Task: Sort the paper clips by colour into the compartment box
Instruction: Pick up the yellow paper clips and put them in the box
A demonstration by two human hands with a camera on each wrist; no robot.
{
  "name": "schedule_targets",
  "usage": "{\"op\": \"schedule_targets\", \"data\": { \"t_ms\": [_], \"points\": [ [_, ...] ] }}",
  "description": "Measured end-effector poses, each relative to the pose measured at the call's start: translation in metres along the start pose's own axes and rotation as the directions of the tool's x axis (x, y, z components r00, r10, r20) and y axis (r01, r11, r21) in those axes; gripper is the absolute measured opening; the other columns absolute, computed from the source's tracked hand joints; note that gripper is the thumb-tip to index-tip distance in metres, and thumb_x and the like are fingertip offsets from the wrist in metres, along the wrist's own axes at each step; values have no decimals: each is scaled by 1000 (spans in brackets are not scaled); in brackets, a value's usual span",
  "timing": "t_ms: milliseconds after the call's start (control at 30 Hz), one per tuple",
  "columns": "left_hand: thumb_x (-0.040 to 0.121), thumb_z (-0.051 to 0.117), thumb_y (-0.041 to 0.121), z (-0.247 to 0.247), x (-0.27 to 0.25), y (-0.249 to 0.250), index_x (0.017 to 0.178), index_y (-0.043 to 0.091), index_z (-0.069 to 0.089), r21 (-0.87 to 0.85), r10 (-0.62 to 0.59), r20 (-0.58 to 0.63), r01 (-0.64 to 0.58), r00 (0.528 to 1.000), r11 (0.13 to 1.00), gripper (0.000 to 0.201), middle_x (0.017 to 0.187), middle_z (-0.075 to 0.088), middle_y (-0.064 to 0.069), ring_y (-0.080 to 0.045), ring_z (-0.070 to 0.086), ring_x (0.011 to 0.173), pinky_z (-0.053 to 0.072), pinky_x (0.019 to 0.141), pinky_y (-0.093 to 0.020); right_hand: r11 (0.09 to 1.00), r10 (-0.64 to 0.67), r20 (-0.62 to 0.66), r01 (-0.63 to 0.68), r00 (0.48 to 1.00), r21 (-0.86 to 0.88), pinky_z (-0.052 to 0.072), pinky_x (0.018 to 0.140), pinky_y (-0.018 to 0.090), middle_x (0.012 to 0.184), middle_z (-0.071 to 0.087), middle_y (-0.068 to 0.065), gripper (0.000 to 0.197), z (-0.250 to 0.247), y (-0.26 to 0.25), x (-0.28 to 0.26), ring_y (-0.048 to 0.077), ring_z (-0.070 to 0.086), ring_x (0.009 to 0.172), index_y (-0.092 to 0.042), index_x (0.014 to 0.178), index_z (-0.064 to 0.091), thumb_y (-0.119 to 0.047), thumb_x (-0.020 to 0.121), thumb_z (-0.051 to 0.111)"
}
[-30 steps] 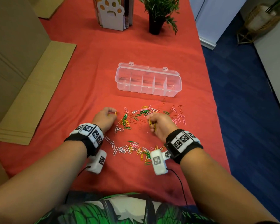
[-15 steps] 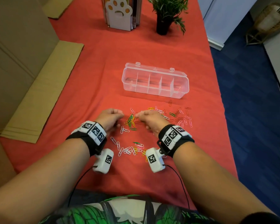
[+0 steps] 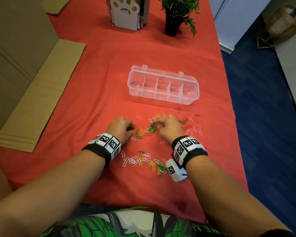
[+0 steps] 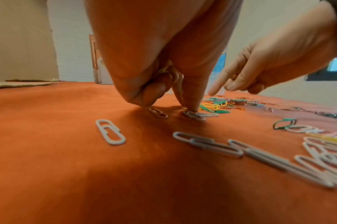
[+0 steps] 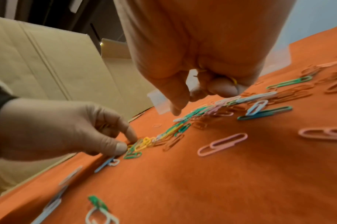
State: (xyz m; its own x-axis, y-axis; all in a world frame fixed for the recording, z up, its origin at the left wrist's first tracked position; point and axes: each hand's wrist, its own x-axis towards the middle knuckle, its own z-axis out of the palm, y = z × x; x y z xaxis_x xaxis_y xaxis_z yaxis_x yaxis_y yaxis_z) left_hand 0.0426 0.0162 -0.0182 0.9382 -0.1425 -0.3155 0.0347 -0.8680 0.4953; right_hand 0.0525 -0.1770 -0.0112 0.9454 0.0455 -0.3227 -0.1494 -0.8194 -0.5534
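Coloured paper clips (image 3: 149, 130) lie scattered on the red cloth in front of the clear compartment box (image 3: 163, 75), whose lid is down. My left hand (image 3: 132, 131) rests at the pile's left edge, fingers curled, with yellow clips (image 4: 164, 70) tucked in the palm. Its fingertip (image 4: 191, 108) touches down beside a white clip (image 4: 194, 116). My right hand (image 3: 156, 121) hovers over the green and yellow cluster. It keeps yellow clips (image 5: 234, 80) in its curled fingers, and its forefinger (image 5: 175, 111) points down at the pile.
Flattened cardboard (image 3: 39, 93) lies along the table's left side. A paw-print bookend (image 3: 125, 12) and a potted plant (image 3: 175, 16) stand at the back. The table's right edge (image 3: 229, 93) drops to blue floor. More clips (image 3: 143, 159) lie between my wrists.
Both hands have moved forward and closer together over the middle cluster. The right hand has shifted from the nearer clips to the far green and yellow ones.
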Motion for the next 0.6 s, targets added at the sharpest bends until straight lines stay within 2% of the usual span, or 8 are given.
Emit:
{"op": "schedule_targets", "data": {
  "t_ms": [100,167,233,367,467,533,600],
  "points": [
    [81,62,18,2,2,0,98,13,66,56,30,22,-31,999,998,18,100,58,-15,-33,58,96,45,83,-34,1000,-3,-26,3,1000,-25,40,74,21,93,42,6,25,-4,0,-4,18,48,76,-12,96,71,-4,85,49],
    [83,58,17,3,2,-1,96,11,64,86,41,50,-45,998,995,15,102,57,-15,-33,57,98,45,84,-35,996,-57,6,57,998,-74,46,81,28,94,45,9,23,0,-2,-7,25,53,84,-12,93,70,-5,84,51],
    [85,55,17,4,2,-4,94,10,63,103,33,66,-40,997,994,14,104,56,-15,-32,56,99,45,86,-36,984,-103,70,112,992,-135,44,83,29,100,49,12,22,8,-2,-11,27,54,95,-13,96,70,-5,84,53],
    [84,49,15,6,-1,-6,91,7,61,150,27,100,-42,995,988,16,101,58,-17,-34,58,97,47,86,-38,979,-110,84,122,990,-163,48,83,36,93,46,8,20,16,4,-19,29,54,92,-9,86,65,0,78,49],
    [86,48,15,3,-3,-4,88,7,57,26,9,45,-11,999,1000,13,95,56,-17,-33,56,90,42,81,-35,983,-102,65,111,993,-145,46,84,33,95,47,8,25,14,8,-20,28,53,95,-11,93,62,1,76,49],
    [87,50,16,0,-2,0,82,13,53,-131,-45,31,49,998,990,7,84,54,-9,-28,53,82,37,73,-30,977,-136,63,144,989,-156,46,84,32,101,49,10,34,15,9,-20,26,51,97,-16,103,61,0,75,51],
    [85,56,15,-3,-1,6,74,19,50,-393,-143,67,157,988,906,13,69,52,-1,-20,47,65,35,62,-28,958,-174,93,190,980,-217,47,83,37,102,48,11,34,19,10,-21,29,52,97,-18,103,61,-2,74,52]
  ]
}}
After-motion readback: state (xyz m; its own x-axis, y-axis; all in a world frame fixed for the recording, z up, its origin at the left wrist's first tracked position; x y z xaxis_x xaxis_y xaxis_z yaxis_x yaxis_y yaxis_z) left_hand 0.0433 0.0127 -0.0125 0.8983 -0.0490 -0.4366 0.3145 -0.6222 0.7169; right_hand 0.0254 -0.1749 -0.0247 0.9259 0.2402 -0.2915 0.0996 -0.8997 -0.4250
